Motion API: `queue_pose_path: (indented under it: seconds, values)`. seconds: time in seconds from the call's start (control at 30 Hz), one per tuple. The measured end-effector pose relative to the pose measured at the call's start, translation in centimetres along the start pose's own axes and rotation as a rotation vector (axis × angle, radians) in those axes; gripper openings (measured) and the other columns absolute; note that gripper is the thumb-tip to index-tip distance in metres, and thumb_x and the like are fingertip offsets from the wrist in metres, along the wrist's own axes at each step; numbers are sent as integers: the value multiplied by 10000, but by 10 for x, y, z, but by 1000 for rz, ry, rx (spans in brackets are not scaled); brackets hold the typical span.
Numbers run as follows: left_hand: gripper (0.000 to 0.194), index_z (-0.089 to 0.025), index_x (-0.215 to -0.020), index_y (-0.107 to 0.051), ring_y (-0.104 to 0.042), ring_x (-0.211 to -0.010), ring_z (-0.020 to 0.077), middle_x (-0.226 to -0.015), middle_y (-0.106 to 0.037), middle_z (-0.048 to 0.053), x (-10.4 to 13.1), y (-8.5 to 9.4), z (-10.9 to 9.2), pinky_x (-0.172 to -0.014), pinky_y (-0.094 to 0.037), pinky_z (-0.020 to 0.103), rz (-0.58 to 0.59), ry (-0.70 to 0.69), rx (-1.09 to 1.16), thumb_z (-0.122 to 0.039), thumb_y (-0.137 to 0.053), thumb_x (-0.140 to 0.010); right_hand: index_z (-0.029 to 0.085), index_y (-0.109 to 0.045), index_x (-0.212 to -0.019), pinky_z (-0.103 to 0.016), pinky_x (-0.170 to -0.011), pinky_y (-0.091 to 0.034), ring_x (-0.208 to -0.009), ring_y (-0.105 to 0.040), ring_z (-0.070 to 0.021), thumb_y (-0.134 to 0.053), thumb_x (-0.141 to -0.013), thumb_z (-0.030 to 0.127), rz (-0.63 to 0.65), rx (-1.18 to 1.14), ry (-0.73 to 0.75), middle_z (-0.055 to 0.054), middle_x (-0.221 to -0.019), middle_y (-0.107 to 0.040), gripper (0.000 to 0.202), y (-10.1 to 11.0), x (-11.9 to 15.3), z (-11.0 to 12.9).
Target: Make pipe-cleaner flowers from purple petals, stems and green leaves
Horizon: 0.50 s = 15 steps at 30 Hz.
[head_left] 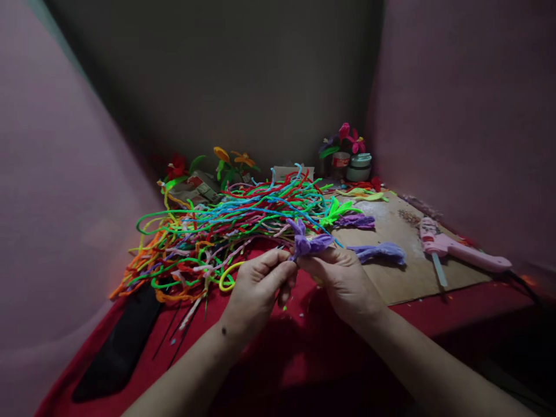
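A purple fuzzy flower (309, 242) made of looped pipe cleaners is held between my two hands, above the front of the red cloth. My left hand (263, 281) pinches the flower's base from the left. On the right, my right hand (343, 279) grips the same base, thumb and fingers pressed together. The two hands nearly touch at the fingertips. Behind them lies a large heap of multicoloured pipe cleaners (256, 209). A lighter purple bundle (382, 253) rests on the cardboard just right of my hands, with a darker purple bundle (355, 221) behind it.
A pink glue gun (467, 250) with its cord lies on the cardboard (419, 285) at the right. A long black object (121, 344) and thin sticks are at the left on the red cloth (260, 370). Fuzzy flowers, a mint-green jar (359, 168) and another container stand at the back.
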<state>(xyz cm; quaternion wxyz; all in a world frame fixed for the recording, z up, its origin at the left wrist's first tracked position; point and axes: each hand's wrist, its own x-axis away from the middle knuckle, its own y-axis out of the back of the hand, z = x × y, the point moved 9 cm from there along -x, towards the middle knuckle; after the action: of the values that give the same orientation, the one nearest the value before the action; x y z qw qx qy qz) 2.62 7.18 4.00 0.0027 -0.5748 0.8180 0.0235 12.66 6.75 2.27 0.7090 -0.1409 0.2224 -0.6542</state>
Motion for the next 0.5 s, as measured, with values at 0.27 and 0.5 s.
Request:
queue_pose_path:
  seconds: [0.27, 0.5]
  values:
    - [252, -141, -691, -522, -130, -290, -14, -462, -363, -93, 6, -37, 20, -266, -202, 130, 450, 313, 590, -361, -641, -722, 170, -711, -685, -230, -542, -358, -523, -477, -81, -742, -627, 271, 104, -108, -113, 11, -579, -601, 120, -9, -1, -4]
    - [123, -156, -762, -576, -435, -448, 67, -541, -489, -37, 2, -2, -16, -452, -354, 196, -19, -184, -276, -278, -564, -779, 205, -709, -747, -272, -721, -428, -764, -546, -145, -696, -686, 251, -104, -33, 90, -7, -747, -623, 77, -2, 0, 7]
